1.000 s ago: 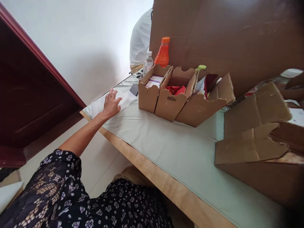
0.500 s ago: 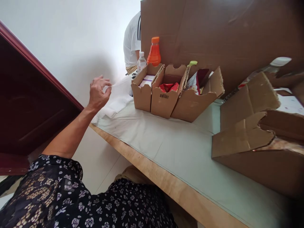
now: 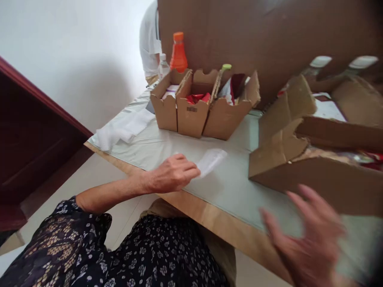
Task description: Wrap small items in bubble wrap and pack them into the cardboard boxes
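Note:
Near the middle of the cloth-covered table (image 3: 167,147), my left hand (image 3: 176,172) pinches one end of a thin white translucent bag (image 3: 212,161), whose other end points to the right. My right hand (image 3: 311,235), blurred by motion, is over the table's front edge at the lower right, its fingers apart and nothing in it. More thin white bags (image 3: 125,129) lie in a loose pile on the table's left end.
Three cardboard bins (image 3: 191,113) with packets stand behind my left hand. Larger cardboard bins (image 3: 299,167) are at the right. An orange bottle (image 3: 178,54) and a clear bottle (image 3: 163,67) stand behind. A person in a white shirt (image 3: 149,40) is beyond the cardboard panel (image 3: 239,36).
My left hand has moved right and down from the white pile to mid-table, with a white bag in its fingers. My right hand has come into view. The view has shifted right.

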`<state>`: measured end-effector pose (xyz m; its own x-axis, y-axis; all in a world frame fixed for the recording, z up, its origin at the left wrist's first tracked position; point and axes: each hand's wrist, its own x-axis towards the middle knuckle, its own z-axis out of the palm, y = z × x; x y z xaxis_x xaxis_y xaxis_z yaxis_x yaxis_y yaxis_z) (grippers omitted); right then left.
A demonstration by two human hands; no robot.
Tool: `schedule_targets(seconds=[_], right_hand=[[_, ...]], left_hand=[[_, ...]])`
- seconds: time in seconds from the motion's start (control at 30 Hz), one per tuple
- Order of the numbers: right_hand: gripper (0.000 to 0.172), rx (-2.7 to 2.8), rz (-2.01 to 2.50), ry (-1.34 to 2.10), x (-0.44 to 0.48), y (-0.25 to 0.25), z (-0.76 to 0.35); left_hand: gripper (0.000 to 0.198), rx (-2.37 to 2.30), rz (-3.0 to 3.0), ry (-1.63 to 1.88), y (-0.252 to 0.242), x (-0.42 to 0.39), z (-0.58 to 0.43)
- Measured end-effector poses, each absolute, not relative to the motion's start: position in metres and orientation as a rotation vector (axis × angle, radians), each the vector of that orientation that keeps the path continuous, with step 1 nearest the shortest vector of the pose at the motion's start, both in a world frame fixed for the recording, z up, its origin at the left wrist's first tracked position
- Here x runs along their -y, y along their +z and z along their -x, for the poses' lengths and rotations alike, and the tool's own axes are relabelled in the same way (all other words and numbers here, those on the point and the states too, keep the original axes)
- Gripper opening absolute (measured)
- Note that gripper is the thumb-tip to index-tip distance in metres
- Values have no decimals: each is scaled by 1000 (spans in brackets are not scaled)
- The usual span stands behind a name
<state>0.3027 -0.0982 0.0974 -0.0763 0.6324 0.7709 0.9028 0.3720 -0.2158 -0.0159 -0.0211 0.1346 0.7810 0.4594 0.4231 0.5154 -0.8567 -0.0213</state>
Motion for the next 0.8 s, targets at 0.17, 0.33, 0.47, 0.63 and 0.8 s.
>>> schedule_targets(seconds=[0.17, 0.33, 0.47, 0.63, 0.8], right_hand=[[39, 2342, 1166, -227, 84, 79, -250], [28, 2210, 1281, -295, 85, 77, -258], [38, 1982, 1255, -485, 93, 89, -261], [45, 2115, 1503, -362, 116, 70, -284], [49, 2138, 1624, 35, 148, 58, -316]], left_hand=[[25, 449, 2907, -453, 115, 45, -15], [22, 772, 2802, -513, 118, 47, 9], [22, 881, 2625, -857, 125, 41, 14], [20, 940, 2783, -703, 100, 51, 23], [22, 1109, 2843, -751, 81, 65, 31]])
